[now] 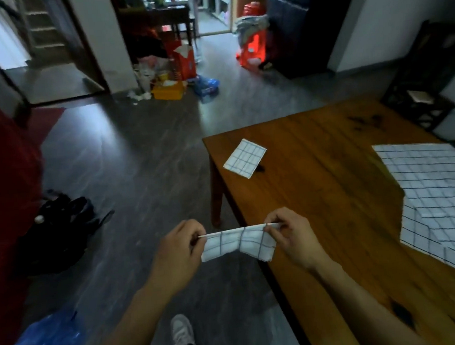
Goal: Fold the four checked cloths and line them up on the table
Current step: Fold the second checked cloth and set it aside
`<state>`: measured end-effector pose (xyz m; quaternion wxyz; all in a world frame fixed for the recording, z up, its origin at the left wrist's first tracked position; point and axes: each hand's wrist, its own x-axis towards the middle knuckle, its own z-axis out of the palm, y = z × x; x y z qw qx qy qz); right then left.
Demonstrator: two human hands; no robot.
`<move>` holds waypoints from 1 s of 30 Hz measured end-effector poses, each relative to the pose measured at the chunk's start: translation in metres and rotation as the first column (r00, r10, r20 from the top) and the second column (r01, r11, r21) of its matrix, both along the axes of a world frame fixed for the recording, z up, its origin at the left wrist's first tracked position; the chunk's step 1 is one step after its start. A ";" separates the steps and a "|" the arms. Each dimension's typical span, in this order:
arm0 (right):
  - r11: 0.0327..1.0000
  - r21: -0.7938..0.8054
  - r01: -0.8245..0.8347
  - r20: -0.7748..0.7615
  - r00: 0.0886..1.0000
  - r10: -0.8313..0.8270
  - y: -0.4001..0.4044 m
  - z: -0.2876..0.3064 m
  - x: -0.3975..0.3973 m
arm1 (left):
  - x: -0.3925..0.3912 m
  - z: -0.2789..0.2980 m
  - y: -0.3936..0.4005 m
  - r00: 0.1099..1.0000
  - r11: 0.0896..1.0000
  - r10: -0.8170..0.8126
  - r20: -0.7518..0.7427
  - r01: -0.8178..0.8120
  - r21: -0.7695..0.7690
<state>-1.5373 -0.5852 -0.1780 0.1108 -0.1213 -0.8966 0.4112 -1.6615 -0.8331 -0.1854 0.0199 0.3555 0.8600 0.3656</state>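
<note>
Both hands hold a small folded white checked cloth (239, 243) stretched between them in the air, just off the near left edge of the wooden table (330, 192). My left hand (181, 247) pinches its left top corner and my right hand (290, 235) pinches its right top corner. The cloth hangs down from the pinched edge. One folded checked cloth (245, 158) lies flat near the table's far left corner. Unfolded checked cloth (435, 198) lies spread and overlapping at the table's right side, running out of view.
A dark chair (427, 83) stands behind the table's far right. On the floor lie a black bag (60, 227) at left, a blue plastic bag (47, 344) at lower left, and clutter with a yellow box (168, 91) further back. My white shoe (181, 334) shows below.
</note>
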 end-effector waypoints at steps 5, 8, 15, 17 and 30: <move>0.981 0.088 0.175 0.029 0.984 -0.178 0.009 0.015 -0.030 | -0.072 -0.005 0.037 0.985 0.985 -0.167 0.036 0.165 0.057; 0.957 0.133 0.257 0.037 0.964 -0.264 0.017 0.021 -0.045 | -0.107 -0.006 0.059 0.961 0.961 -0.274 0.039 0.271 0.062; 0.877 0.179 0.447 0.046 0.886 -0.461 0.045 0.010 -0.058 | -0.147 -0.022 0.109 0.895 0.902 -0.431 0.113 0.430 0.033; 0.856 0.184 0.484 0.053 0.864 -0.500 0.059 0.002 -0.063 | -0.154 -0.030 0.125 0.872 0.881 -0.468 0.141 0.473 -0.002; 0.928 0.136 0.346 0.331 0.867 -0.372 0.206 -0.043 -0.155 | -0.202 -0.059 0.247 0.867 0.815 -0.406 0.290 0.487 -0.315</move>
